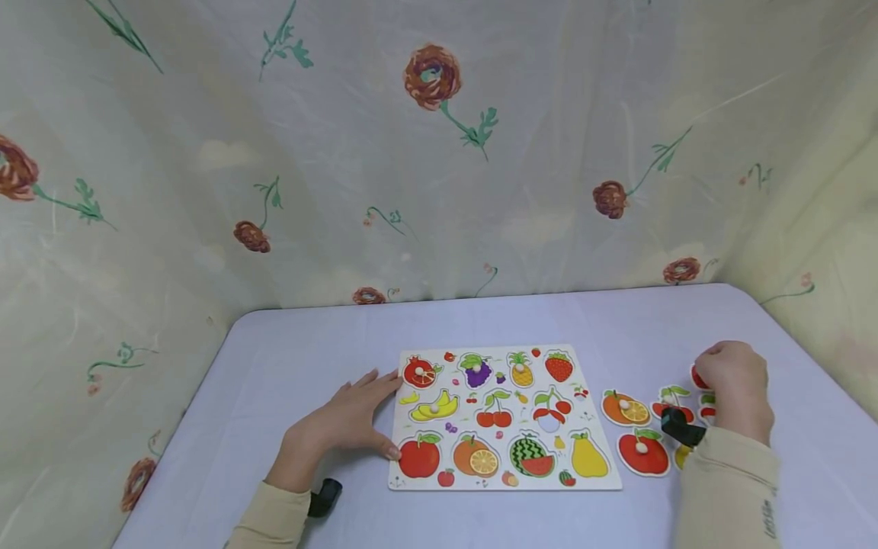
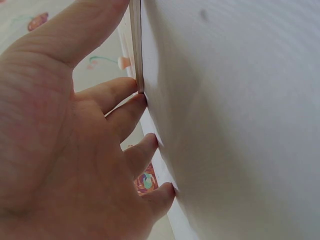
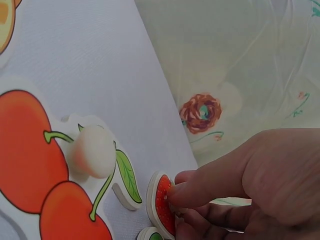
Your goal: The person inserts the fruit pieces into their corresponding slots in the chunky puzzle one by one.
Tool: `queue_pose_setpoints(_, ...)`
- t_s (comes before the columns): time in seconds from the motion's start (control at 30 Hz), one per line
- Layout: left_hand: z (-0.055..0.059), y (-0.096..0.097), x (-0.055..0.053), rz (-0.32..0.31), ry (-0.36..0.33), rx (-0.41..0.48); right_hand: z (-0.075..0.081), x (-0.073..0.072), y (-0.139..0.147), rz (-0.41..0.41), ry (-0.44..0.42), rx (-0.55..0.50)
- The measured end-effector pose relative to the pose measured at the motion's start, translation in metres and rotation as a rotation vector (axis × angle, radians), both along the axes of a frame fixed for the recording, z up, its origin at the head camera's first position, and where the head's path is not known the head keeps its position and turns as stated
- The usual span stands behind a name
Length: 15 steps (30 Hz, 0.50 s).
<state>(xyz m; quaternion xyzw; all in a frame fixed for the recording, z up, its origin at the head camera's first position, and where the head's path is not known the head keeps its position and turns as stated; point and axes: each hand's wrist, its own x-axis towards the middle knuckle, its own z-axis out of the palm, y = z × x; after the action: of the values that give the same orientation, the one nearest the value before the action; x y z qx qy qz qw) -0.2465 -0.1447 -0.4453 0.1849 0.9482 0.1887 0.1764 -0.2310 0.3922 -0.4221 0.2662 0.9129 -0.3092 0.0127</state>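
Observation:
A white fruit puzzle board [image 1: 504, 483] lies on the table, printed with fruit pictures; pomegranate, grapes, pineapple and bananas on it have knobs. My left hand [image 1: 346, 415] rests at its left edge, fingers spread, thumb at the lower left corner by the apple picture. In the left wrist view the fingertips [image 2: 141, 102] touch the board's edge and the cloth. My right hand [image 1: 735, 381], right of the board, pinches a strawberry puzzle piece [image 3: 162, 200] by its knob, which the fingers mostly hide. Beside it lies a cherry piece [image 3: 22, 150] with a white knob.
Left of my right hand lie loose knobbed pieces, an orange [image 1: 617, 412] and an apple [image 1: 641, 460]. A yellow piece [image 1: 682, 456] is partly covered by the right wrist. A flower-patterned curtain [image 1: 535, 229] hangs behind the table [image 1: 315, 335] and along its sides.

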Motion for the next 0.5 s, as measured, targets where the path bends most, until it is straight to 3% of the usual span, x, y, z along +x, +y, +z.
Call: queue_pose_setpoints(0.5, 0.0017, -0.0007, 0.0000, -0.012, -0.005, 0.008, 0.0049, 0.0037, -0.0022, -0.062, -0.109, -0.099)
